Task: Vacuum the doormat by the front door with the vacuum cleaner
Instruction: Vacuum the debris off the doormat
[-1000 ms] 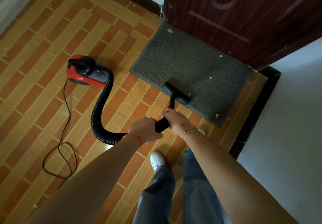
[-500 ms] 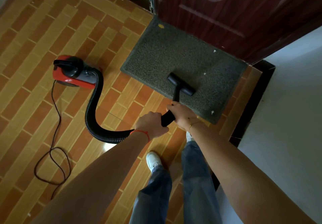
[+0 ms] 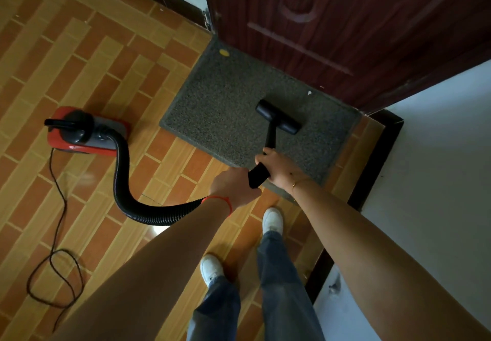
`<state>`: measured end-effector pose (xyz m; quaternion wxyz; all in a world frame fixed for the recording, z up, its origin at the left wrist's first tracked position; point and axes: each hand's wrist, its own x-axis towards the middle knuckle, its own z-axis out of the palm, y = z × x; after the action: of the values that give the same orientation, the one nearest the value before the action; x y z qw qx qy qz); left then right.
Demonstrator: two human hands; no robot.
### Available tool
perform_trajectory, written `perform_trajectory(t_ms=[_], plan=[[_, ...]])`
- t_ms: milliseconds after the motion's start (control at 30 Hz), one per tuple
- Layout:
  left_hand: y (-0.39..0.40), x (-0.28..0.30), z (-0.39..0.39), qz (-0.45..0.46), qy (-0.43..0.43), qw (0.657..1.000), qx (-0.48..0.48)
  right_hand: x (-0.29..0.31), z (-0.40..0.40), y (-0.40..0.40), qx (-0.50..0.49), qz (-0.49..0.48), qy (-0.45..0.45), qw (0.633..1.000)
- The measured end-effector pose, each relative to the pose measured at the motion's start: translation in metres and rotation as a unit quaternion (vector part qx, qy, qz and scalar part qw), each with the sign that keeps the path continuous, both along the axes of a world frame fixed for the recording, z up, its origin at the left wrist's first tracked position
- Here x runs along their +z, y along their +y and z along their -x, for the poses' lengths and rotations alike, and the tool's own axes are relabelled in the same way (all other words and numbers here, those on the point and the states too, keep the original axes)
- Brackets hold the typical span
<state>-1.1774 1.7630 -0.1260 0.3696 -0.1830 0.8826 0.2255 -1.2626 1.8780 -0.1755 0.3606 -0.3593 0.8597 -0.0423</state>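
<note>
while both hands grip the black wand (image 3: 270, 138), the right hand (image 3: 276, 166) curls round it just ahead of the left hand (image 3: 233, 186), and the floor nozzle (image 3: 277, 117) sits flat on the grey doormat (image 3: 220, 107) near the dark wooden door (image 3: 345, 22). the ribbed hose (image 3: 127, 181) loops back to the red vacuum cleaner (image 3: 85, 133) on the tiled floor (image 3: 79, 61), well apart from the mat, its cord (image 3: 58, 234) trailing in loops.

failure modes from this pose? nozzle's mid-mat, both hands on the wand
1. The hose bends sharply between the red canister and the left hand; a farther push could drag or tip the canister.
2. The power cord loops on the floor left of the feet, a trip hazard.
3. The nozzle may miss the yellow scrap at the doormat far corner.
</note>
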Motion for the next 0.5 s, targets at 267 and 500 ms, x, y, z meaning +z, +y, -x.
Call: perform_trajectory(t_ms=[267, 500], plan=[[0.023, 0.004, 0.095, -0.006, 0.013, 1.000, -0.002, 0.008, 0.095, 0.025, -0.001, 0.004, 0.018, 1.000], [0.037, 0.008, 0.145, 0.004, 0.027, 0.999, -0.021, 0.008, 0.143, 0.042, -0.013, 0.007, 0.032, 0.999]])
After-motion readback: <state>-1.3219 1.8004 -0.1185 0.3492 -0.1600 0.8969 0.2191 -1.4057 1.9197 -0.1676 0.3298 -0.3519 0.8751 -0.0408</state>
